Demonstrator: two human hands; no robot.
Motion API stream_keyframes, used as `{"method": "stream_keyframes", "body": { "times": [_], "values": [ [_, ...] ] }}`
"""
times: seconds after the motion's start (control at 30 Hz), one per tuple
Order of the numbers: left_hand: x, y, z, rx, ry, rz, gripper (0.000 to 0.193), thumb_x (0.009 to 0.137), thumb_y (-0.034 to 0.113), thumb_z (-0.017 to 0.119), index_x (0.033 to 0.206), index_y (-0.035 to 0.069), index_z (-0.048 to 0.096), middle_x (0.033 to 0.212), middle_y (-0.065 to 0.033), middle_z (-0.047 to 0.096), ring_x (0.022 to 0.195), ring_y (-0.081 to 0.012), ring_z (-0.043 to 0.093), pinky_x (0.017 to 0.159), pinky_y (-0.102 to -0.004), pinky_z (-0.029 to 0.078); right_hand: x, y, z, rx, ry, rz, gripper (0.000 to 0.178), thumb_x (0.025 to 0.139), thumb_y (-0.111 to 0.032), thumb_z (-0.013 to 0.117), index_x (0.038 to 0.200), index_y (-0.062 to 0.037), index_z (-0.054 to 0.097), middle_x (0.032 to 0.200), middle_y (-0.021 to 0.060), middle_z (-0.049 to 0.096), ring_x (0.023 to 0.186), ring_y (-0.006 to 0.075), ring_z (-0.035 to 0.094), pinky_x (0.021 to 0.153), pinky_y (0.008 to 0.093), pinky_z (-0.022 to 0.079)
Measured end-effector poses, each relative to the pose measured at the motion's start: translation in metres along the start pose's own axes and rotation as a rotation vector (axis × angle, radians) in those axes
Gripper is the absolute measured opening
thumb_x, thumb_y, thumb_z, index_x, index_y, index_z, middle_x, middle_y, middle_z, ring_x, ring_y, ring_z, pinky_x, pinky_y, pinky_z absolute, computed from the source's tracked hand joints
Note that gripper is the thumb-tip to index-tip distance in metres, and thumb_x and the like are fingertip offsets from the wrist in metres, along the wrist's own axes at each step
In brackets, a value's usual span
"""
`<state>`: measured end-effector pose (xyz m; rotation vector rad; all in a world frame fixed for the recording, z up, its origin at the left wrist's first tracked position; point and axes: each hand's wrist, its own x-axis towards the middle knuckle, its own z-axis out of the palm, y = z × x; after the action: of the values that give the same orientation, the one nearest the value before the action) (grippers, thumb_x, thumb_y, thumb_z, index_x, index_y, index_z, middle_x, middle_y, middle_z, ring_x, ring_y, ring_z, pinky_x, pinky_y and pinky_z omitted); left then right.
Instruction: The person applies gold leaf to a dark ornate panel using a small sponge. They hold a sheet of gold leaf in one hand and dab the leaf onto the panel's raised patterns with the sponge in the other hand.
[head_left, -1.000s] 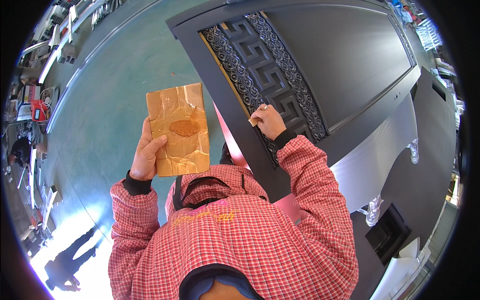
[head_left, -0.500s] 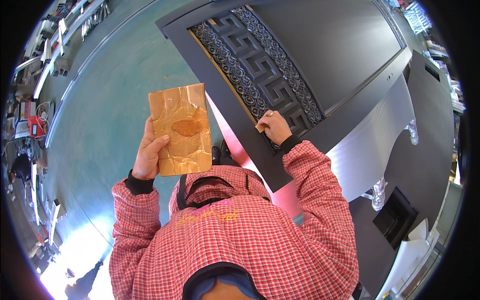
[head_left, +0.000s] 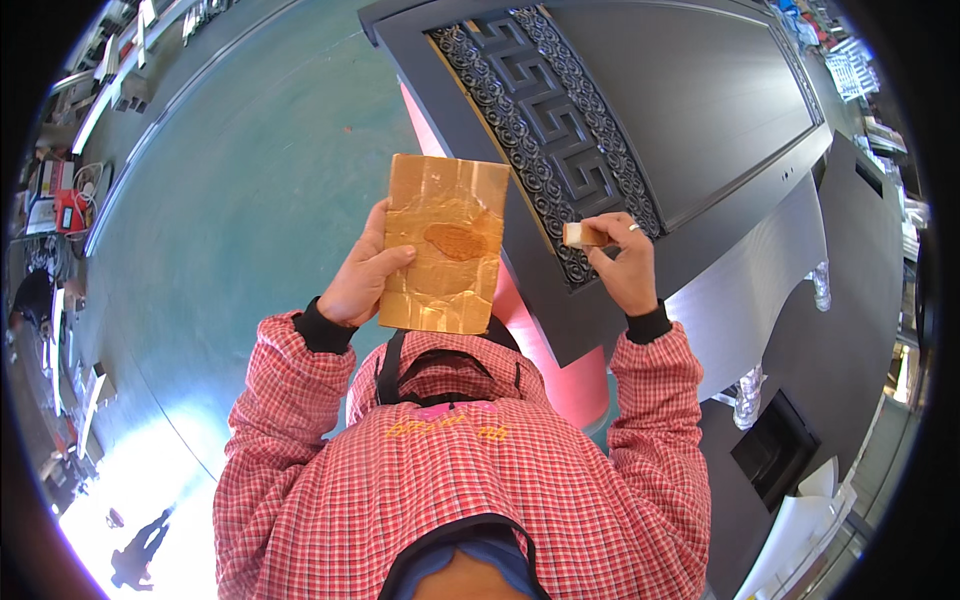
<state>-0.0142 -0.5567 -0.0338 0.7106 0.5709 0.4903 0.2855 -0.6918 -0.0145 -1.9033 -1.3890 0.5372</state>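
My left hand (head_left: 358, 275) grips the lower left edge of a flat cardboard piece (head_left: 440, 290), thumb on its face. The face is coated gold, with a wet-looking orange-brown patch near the middle. Between the fingertips of my right hand (head_left: 628, 270), which wears a ring, is a small sponge piece (head_left: 577, 235), pale with brownish sides. It is held over the near end of a dark grey door panel (head_left: 720, 130). Carved rosette borders (head_left: 485, 90) and a key-pattern band (head_left: 575, 160) decorate the panel. A gold line (head_left: 515, 172) runs along the recess's left edge.
The panel rests on a pink support (head_left: 580, 385). To the right are a silvery sheet (head_left: 725, 310) and another dark panel (head_left: 855, 290) with a rectangular opening (head_left: 777, 450). Metal lengths (head_left: 95, 115) and a red item (head_left: 70, 210) lie along the left on green floor (head_left: 240, 170).
My right hand has lifted off the carved edge and moved right, the sponge piece now showing. The cardboard in my left hand has shifted right, closer to the panel.
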Motion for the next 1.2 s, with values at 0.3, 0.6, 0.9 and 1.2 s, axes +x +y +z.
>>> {"method": "stream_keyframes", "body": {
  "times": [0.3,0.6,0.9,1.2],
  "values": [
    [-0.006,-0.02,0.034,-0.026,-0.015,0.035,0.067,0.089,-0.004,0.043,0.147,0.008,0.011,0.141,-0.0127,0.039,0.127,-0.0219,0.044,0.105,-0.037,0.039,0.005,-0.083,0.002,-0.111,-0.134,-0.447,0.032,0.066,0.003,0.071,0.097,-0.0049,0.066,0.093,0.0078,0.061,0.087,0.0262,0.059,0.074,0.0328,0.051],
    [-0.006,-0.046,0.083,-0.08,-0.012,0.072,0.064,0.091,-0.005,0.04,0.147,0.009,0.012,0.14,-0.0143,0.039,0.127,-0.0232,0.044,0.105,-0.038,0.04,0.005,-0.07,-0.036,-0.235,-0.203,-0.604,0.03,0.063,0.003,0.069,0.091,-0.0079,0.065,0.087,0.0044,0.059,0.082,0.0252,0.058,0.068,0.0334,0.051],
    [-0.035,-0.058,0.083,-0.105,0.251,0.157,0.066,0.091,-0.005,0.04,0.148,0.008,0.009,0.14,-0.0145,0.039,0.125,-0.0234,0.045,0.103,-0.0371,0.042,0.023,0.036,-0.047,-0.071,-0.198,-0.312,0.027,0.068,0.003,0.068,0.094,-0.0044,0.065,0.091,0.0082,0.061,0.083,0.0252,0.061,0.07,0.033,0.051],
    [-0.061,-0.071,0.082,-0.09,0.442,0.218,0.063,0.092,-0.004,0.04,0.148,0.007,0.014,0.14,-0.0122,0.04,0.125,-0.0211,0.045,0.103,-0.035,0.04,0.012,0.129,0.023,-0.14,-0.331,-0.203,0.026,0.071,-0.001,0.068,0.096,-0.0072,0.066,0.096,0.0069,0.062,0.091,0.0271,0.059,0.077,0.0362,0.051]
  ]
}}
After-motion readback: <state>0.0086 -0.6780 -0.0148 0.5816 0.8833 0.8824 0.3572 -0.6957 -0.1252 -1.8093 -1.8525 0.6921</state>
